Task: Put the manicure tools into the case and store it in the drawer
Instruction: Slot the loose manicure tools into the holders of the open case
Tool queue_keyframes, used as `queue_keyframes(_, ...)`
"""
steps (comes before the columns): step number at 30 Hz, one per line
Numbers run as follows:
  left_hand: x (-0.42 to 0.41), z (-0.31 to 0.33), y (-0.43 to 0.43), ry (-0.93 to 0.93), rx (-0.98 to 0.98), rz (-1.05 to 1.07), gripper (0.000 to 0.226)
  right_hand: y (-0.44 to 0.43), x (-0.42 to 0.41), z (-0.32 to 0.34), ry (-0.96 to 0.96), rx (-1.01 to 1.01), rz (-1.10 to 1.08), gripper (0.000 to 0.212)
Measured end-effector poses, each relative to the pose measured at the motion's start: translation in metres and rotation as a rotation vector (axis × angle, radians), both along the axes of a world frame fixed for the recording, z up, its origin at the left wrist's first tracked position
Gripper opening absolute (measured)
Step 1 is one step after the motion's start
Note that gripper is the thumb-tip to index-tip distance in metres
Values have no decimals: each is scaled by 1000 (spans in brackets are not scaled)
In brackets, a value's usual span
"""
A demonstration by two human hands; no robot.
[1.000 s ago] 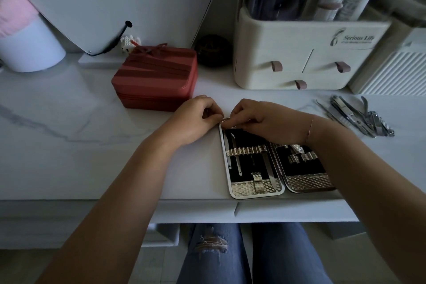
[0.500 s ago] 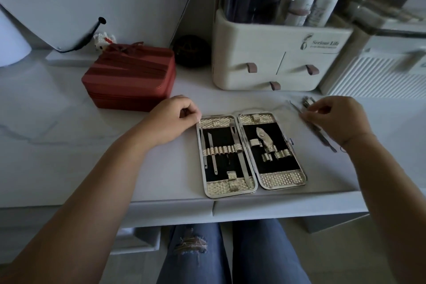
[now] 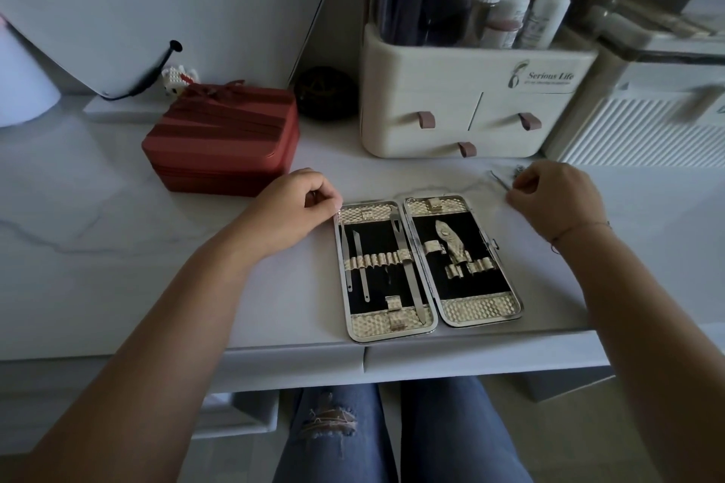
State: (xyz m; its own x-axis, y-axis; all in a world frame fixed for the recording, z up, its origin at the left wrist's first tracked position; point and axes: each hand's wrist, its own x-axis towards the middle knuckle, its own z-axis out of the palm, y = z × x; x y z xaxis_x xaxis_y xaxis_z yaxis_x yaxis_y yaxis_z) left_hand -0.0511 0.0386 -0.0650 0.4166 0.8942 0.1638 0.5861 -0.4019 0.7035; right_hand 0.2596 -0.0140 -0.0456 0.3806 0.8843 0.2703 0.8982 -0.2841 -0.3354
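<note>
Progress looks partial. Left hand (image 3: 298,208) rests curled on the surface (image 3: 117,247), grip together and empty, knuckles touching the top left corner of the open case (image 3: 427,267). Left half of the case holds three slim tools (image 3: 406,263) under its strap; the right half holds one nipper (image 3: 451,243), other loops bare. Right hand (image 3: 557,200) is over the loose tools (image 3: 506,176) beside the organiser (image 3: 470,102); whether its grip has clamped one I cannot tell. Filling, shutting and storing in the drawer remain.
</note>
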Motion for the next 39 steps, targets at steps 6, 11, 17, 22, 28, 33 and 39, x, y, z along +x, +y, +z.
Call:
queue_keyframes(6,-1,0,1,-5,5,-5,6,14,-5,5,-18,-62,20,22)
queue_keyframes(11,0,0,0,3,2,-1,6,22,-5,10,-68,-173,66,35)
queue_keyframes(17,0,1,0,5,12,-6,6,27,-5,11,-71,-170,160,21)
queue_keyframes(22,0,1,0,11,6,1,6,34,-10,14,-166,-273,218,26)
queue_keyframes(28,-1,1,0,11,-2,3,7,32,-18,17,-226,-283,248,24)
queue_keyframes(33,-1,1,0,7,-9,4,6,31,-28,23,-268,-285,331,22)
queue_keyframes(39,-1,2,-1,17,-14,6,7,38,-29,24,-145,-66,434,11)
